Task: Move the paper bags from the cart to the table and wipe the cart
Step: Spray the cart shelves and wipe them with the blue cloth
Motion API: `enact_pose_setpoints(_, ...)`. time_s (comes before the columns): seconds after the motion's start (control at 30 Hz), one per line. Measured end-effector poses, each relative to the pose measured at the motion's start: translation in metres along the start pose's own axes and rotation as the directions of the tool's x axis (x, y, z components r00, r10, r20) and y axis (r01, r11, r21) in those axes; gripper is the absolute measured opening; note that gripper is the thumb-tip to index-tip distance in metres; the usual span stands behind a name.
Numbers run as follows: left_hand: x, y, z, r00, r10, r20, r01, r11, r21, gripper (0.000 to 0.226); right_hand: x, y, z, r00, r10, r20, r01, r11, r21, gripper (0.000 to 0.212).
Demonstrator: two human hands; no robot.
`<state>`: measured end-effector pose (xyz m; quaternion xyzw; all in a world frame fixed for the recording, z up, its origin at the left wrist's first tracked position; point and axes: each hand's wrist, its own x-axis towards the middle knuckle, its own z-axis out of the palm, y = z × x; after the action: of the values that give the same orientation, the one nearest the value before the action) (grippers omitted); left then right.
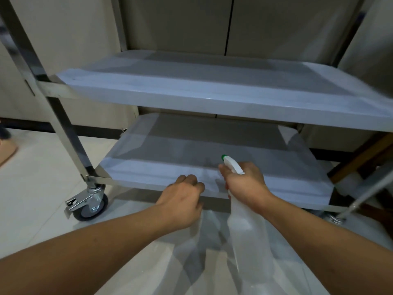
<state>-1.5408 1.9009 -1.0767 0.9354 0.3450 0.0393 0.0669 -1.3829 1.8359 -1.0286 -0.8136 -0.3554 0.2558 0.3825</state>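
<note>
A steel cart fills the view, and both of its visible shelves are bare: the upper shelf [212, 99] and the lower shelf [170, 167]. My right hand [244, 184] grips the neck of a clear spray bottle [246, 235]. The bottle's white trigger head with green nozzle [223, 156] points over the lower shelf. My left hand [182, 201] rests at that shelf's front rim with its fingers curled under. Nothing shows inside its grip. No paper bag is on the cart.
The cart's left post [63, 128] ends in a locking caster [91, 205] on pale floor tiles. A brown object [7, 151] lies at the far left edge. Wooden legs [361, 160] and a metal pole [365, 194] crowd the right side. Cabinet doors stand behind the cart.
</note>
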Motion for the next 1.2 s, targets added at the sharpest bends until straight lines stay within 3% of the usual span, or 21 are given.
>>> enact_pose_setpoints(0.5,0.035,0.053,0.008,0.994,0.07,-0.082,-0.075,0.995,-0.065,0.031,0.001,0.055,-0.094,0.98,0.129,-0.154,-0.124,0.991,0.039,0.038)
enact_pose_setpoints(0.63,0.048,0.074,0.015,0.99,0.108,-0.096,-0.118,0.988,-0.102,0.029,-0.002,0.064,-0.114,0.975,0.171,-0.14,-0.162,0.984,0.075,0.028)
enact_pose_setpoints(0.8,0.06,0.099,0.028,0.984,0.163,-0.078,-0.17,0.98,-0.102,0.03,-0.006,0.08,-0.138,0.949,0.169,-0.265,-0.15,0.984,0.091,0.025)
enact_pose_setpoints(1.03,0.071,0.122,0.047,0.965,0.225,-0.132,-0.234,0.971,-0.054,0.03,-0.003,0.104,-0.161,0.917,0.22,-0.334,-0.194,0.975,0.108,0.028)
enact_pose_setpoints(1.2,0.066,0.129,0.052,0.957,0.249,-0.148,-0.253,0.967,-0.009,0.035,-0.005,0.126,-0.16,0.946,0.161,-0.282,-0.158,0.987,0.033,0.029)
